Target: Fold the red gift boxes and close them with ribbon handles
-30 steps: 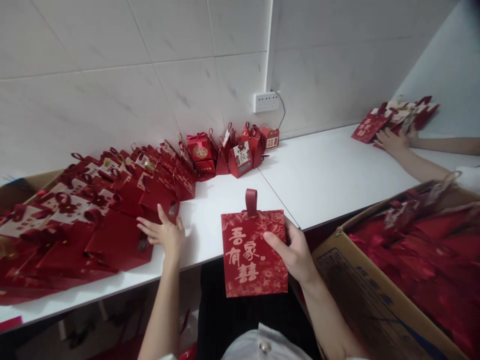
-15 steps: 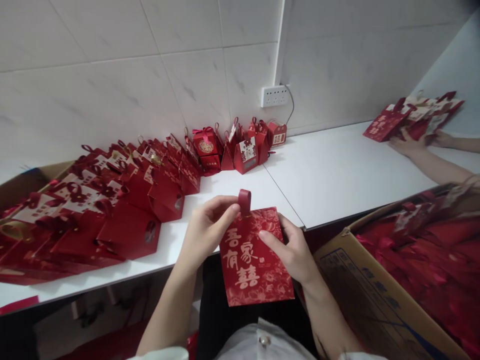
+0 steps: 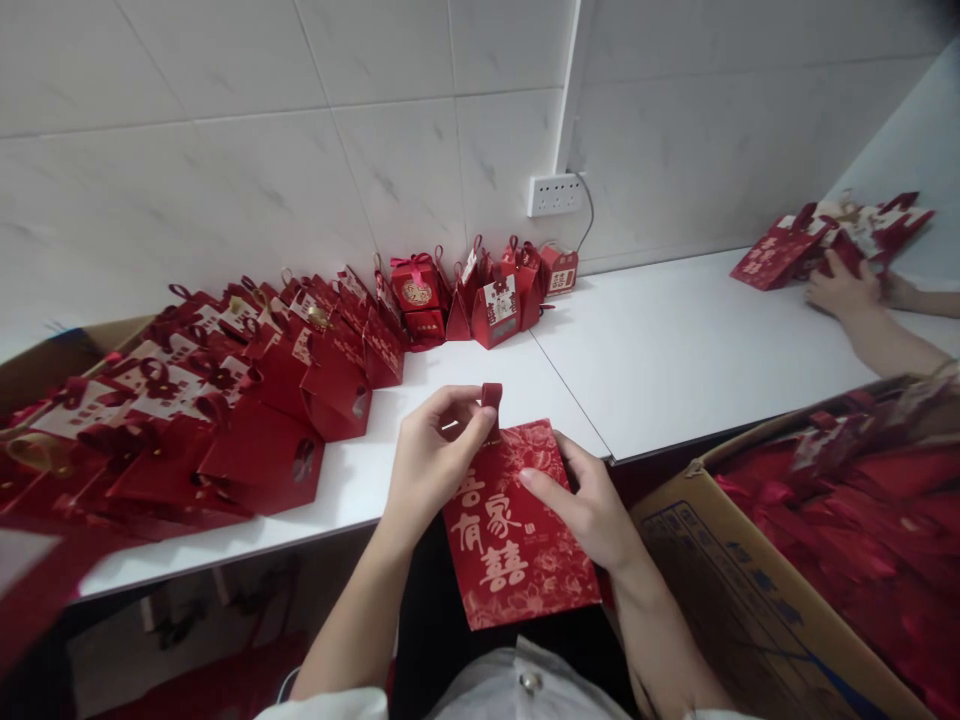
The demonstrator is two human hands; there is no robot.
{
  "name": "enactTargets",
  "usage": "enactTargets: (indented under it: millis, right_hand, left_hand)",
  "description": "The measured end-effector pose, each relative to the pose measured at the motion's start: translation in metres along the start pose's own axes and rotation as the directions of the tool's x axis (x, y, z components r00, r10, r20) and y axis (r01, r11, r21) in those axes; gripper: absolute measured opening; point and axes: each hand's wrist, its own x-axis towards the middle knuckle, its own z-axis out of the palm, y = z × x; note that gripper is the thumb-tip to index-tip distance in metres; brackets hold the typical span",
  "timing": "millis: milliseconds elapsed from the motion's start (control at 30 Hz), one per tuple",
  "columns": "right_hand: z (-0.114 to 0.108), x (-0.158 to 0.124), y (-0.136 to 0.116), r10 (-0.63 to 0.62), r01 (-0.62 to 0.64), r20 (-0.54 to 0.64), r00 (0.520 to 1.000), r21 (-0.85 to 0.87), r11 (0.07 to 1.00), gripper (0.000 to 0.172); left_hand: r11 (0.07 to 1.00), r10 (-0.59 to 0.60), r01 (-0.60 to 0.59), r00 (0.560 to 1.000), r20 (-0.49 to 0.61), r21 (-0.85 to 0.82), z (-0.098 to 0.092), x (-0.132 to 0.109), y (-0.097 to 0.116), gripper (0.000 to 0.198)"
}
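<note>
Over my lap I hold a red gift box point(image 3: 517, 560) printed with pale characters and flowers, its front face turned up toward me. A dark red ribbon loop point(image 3: 492, 395) rises from its top edge, pinched between the thumb and fingers of my left hand point(image 3: 439, 450). My right hand point(image 3: 577, 500) grips the box's right side, thumb on the front and fingers behind, where they are partly hidden. To the left, rows of similar red gift boxes point(image 3: 259, 450) with ribbon loops stand on the white table point(image 3: 427, 390).
Against the tiled wall stand several small red boxes point(image 3: 499, 300) below a power strip point(image 3: 555, 195). At right, an open cardboard carton point(image 3: 720, 580) holds many red items. Another person's hands point(image 3: 847, 290) work among red boxes point(image 3: 780, 245) at the table's far right end.
The box in my hands has shifted slightly down, and my left fingers have moved up the ribbon loop. A blurred red shape has come in at lower left. The other person's hand has lifted.
</note>
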Motion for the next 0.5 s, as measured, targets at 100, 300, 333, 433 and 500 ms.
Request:
enactTargets:
  millis: [100, 300, 333, 433, 500]
  right_hand:
    - [0.001, 0.001, 0.000, -0.012, 0.012, 0.007, 1.000, 0.008, 1.000, 0.025]
    - [-0.001, 0.004, 0.003, 0.016, -0.011, -0.058, 0.998, 0.088, 0.996, 0.030]
    - [-0.002, 0.007, 0.005, 0.039, -0.020, -0.109, 0.993, 0.168, 0.986, 0.031]
    - [-0.009, 0.021, 0.011, 0.187, -0.009, -0.285, 0.940, 0.527, 0.850, 0.032]
    - [-0.016, 0.030, 0.015, 0.294, 0.008, -0.308, 0.905, 0.702, 0.712, 0.026]
  left_hand:
    - [1.000, -0.001, 0.000, 0.999, -0.032, -0.029, 0.001, -0.001, 0.000, 0.016]
    - [0.989, -0.043, 0.043, 0.999, 0.001, -0.143, -0.005, 0.006, -0.008, 0.026]
    - [0.976, -0.048, 0.045, 0.999, -0.005, -0.214, -0.007, 0.007, -0.012, 0.029]
    - [0.898, -0.029, 0.035, 0.999, 0.021, -0.439, -0.009, 0.003, -0.027, 0.039]
    - [0.877, 0.029, 0.028, 0.993, 0.111, -0.479, -0.005, -0.005, -0.034, 0.042]
